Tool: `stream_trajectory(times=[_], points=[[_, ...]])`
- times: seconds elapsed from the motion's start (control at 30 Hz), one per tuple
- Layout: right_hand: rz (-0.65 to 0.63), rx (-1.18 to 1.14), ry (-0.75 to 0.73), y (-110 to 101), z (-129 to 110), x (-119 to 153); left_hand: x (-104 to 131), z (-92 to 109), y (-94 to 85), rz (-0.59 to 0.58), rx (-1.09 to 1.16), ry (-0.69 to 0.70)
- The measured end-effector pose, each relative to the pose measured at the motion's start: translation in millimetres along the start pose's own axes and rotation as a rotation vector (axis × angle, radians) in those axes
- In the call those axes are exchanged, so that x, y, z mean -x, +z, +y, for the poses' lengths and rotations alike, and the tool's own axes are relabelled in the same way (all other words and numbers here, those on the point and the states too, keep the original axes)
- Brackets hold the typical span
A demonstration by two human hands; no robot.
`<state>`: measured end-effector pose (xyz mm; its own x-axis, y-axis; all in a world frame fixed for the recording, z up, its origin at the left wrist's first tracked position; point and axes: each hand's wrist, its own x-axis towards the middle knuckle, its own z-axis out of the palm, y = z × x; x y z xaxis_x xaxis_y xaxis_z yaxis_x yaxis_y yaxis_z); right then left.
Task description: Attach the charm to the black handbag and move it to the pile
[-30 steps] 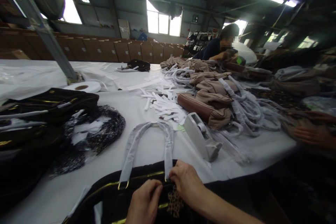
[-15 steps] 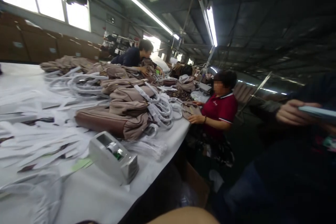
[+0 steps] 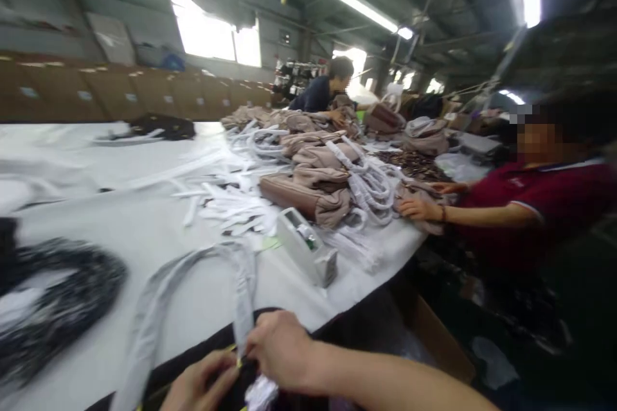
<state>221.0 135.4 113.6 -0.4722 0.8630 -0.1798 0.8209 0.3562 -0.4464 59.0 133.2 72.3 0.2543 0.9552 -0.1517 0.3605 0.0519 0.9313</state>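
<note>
- Workshop floor, long white-covered table, fluorescent strips overhead; picture blurred by motion.
- Right hand: fingers closed in a pinch at the foot of the wrapped handle, where it meets the black bag.
- Left hand: partly curled, fingertips at the same joint, just beside the right; its exact grip cannot be told.
- Handle arches away from both hands across the table, its long axis running up and left; right hand is nearer its attached end.
- Crumpled white wrap below the hands.
- Tape dispenser beyond, right of the handle.
- Tan bags piled farther off; a seated person's hand rests by them.
</note>
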Motion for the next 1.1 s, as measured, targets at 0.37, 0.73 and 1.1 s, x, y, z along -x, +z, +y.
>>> stream_trajectory(times=[0.37,0.73,1.1], points=[[0.142,-0.076,0.014,-2,3,6,16,18,-10.5,-0.083,-0.201,0.018],[0.180,-0.229,-0.181,-17,-20,10,39,16,-20.9,0.084,-0.221,0.007],[0.200,-0.389,0.003,-6,-19,9,38,21,-13.3,0.132,-0.178,0.043]])
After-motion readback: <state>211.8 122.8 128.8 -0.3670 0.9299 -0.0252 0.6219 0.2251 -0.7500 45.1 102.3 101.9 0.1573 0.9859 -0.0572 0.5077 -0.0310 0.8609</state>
